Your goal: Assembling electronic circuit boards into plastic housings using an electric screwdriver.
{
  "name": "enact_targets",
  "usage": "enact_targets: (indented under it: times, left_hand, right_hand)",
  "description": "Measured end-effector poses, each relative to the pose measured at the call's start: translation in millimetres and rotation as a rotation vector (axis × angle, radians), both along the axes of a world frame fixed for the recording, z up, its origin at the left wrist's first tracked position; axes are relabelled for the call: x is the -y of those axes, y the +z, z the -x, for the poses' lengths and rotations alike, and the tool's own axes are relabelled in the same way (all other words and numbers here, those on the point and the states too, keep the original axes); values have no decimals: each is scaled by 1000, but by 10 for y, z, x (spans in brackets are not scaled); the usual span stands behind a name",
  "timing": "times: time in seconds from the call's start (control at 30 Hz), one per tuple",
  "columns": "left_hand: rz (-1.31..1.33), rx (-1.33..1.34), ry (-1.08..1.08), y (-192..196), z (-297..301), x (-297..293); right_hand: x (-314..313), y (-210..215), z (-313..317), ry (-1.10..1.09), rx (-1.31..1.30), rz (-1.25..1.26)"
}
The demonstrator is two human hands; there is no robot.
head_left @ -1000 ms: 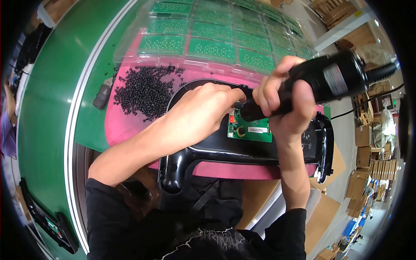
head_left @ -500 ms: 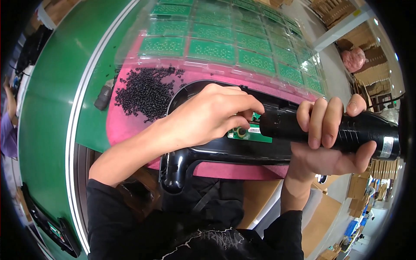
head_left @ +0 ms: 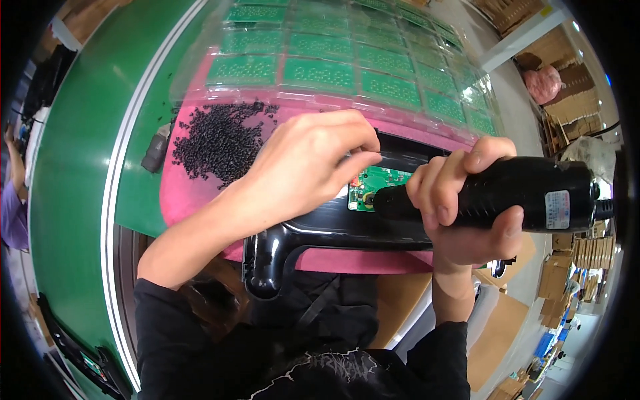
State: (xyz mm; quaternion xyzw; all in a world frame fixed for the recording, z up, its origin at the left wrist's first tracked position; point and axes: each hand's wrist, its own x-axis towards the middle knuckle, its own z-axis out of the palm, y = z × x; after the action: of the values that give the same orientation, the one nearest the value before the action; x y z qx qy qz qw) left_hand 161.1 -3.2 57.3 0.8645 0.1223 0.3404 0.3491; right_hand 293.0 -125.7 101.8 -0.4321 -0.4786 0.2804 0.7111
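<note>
A black electric screwdriver (head_left: 533, 193) lies in my right hand (head_left: 447, 193), its fingers wrapped round the body. The nose of the screwdriver points left, over the lower part of a green circuit board (head_left: 383, 177). That board sits inside a long, glossy black plastic housing (head_left: 360, 233) with a rounded arm at its left end. My left hand (head_left: 323, 150) hangs over the housing beside the board, its thumb and forefinger brought close in a pinch. Whatever may be between the fingertips is too small to make out. The screwdriver's tip cannot be seen clearly.
A pile of small black screw-like pieces (head_left: 220, 140) lies on the pink mat (head_left: 177, 193). Clear plastic trays of green boards (head_left: 320, 73) stand behind. A small dark block (head_left: 156, 152) rests on the green table (head_left: 80, 167). Another black housing (head_left: 83, 353) is at lower left.
The screwdriver has swung left and down over the board's lower part. My left hand has drawn back up and left from the board, uncovering more of it.
</note>
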Motion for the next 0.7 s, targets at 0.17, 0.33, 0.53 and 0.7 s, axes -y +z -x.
enact_targets:
  times: [0.17, 0.33, 0.53, 0.7]
  left_hand:
    - [90, 8, 41, 8, -9, 33]
    - [25, -92, 70, -6, 20, 46]
    - [12, -148, 52, -14, 36, 29]
    - [-7, -102, 32, -40, 18, 45]
  right_hand:
    - [-32, -49, 25, 55, 7, 23]
    - [-64, -39, 91, 2, 7, 68]
    - [-95, -38, 24, 176, 25, 96]
    - [-149, -105, 23, 218, 20, 66]
